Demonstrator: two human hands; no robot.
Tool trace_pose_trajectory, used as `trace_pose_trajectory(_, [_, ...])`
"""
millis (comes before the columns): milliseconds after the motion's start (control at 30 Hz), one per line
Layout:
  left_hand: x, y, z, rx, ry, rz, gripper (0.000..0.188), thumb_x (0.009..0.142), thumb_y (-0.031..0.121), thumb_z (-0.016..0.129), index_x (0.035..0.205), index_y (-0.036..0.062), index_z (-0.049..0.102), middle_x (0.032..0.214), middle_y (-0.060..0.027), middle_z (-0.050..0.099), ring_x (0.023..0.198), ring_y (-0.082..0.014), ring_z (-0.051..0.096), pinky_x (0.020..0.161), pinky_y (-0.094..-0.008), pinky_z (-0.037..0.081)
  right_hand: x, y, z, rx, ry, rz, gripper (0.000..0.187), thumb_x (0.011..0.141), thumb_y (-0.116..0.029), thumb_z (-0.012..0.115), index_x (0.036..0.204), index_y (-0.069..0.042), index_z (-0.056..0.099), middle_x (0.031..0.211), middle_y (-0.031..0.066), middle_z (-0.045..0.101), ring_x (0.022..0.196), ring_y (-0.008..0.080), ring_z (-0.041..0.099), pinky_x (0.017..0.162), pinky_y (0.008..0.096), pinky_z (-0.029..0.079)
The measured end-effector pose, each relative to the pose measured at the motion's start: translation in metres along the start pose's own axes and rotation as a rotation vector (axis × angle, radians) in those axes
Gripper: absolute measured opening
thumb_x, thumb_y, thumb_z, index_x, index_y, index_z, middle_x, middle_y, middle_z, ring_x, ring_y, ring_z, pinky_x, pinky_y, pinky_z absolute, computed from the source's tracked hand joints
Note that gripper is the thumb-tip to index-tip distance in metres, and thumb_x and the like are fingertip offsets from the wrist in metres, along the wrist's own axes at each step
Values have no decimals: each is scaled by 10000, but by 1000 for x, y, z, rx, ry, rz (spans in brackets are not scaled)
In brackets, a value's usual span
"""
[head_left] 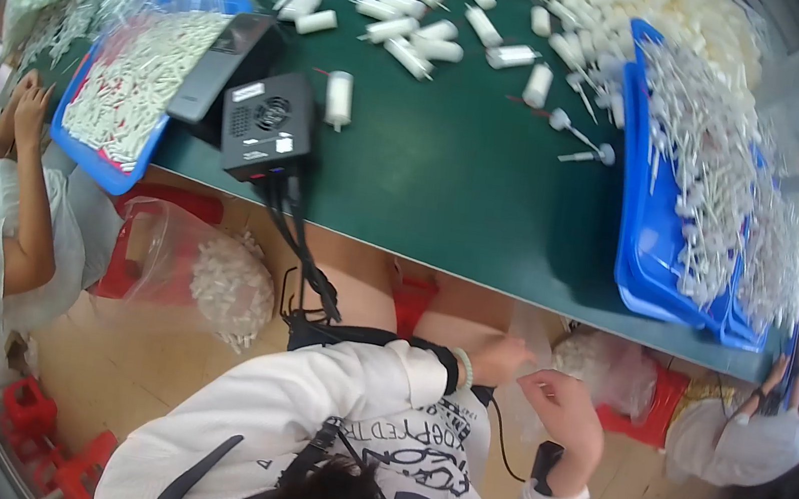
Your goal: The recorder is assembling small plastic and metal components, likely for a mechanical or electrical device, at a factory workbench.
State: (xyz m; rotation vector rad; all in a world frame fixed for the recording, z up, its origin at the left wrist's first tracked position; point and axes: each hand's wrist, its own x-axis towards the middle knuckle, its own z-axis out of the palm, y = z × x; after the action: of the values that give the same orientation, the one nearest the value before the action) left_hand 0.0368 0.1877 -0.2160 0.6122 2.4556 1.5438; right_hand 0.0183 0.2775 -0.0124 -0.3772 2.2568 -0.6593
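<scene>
Both of my hands are below the table's front edge, above my lap. My left hand (pixel 498 359), with a beaded bracelet at the wrist, has its fingers drawn together beside a clear plastic bag (pixel 534 336). Close to its right is my right hand (pixel 563 404), a dark band on its wrist, its fingers bent in toward the left hand. What either hand holds, if anything, is too small to make out. Beyond them on the green table (pixel 446 205) lie two thin white rods with round caps (pixel 583 141) and a single white cylinder (pixel 338 100).
Many white cylinders (pixel 414 24) are heaped at the back. Blue trays (pixel 634 230) of clear-stemmed parts stand at right; another blue tray (pixel 117 174) with small white pieces is at left. A black box (pixel 269 126) with cables sits nearby. People sit on both sides.
</scene>
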Motion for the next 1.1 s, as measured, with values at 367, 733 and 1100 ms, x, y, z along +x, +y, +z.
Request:
trace_pose_trajectory(367, [4,-36,29,-11,277,159,340,654,24,590,986,-38,557,940,-198,569,912,-347,536,827,-390,429,160,-282,-2,-245,180,-775,262,786,-168,556,1001,-19,541,751,151,607,683,267,591,657,336,456])
trace_pose_trajectory(733, [-43,63,-98,-643,426,115,264,679,90,584,926,-4,587,940,-196,603,859,-341,575,751,-411,449,123,-260,2,-225,371,-628,390,684,-169,645,1024,-4,549,786,108,595,729,211,589,640,283,471])
trace_pose_trajectory(1100, [-106,164,-221,-520,915,-10,377,761,-23,611,1129,-6,529,925,-87,556,755,-105,571,634,-221,464,19,-132,10,823,221,-688,296,734,58,619,1022,46,549,974,91,526,901,168,556,797,275,457])
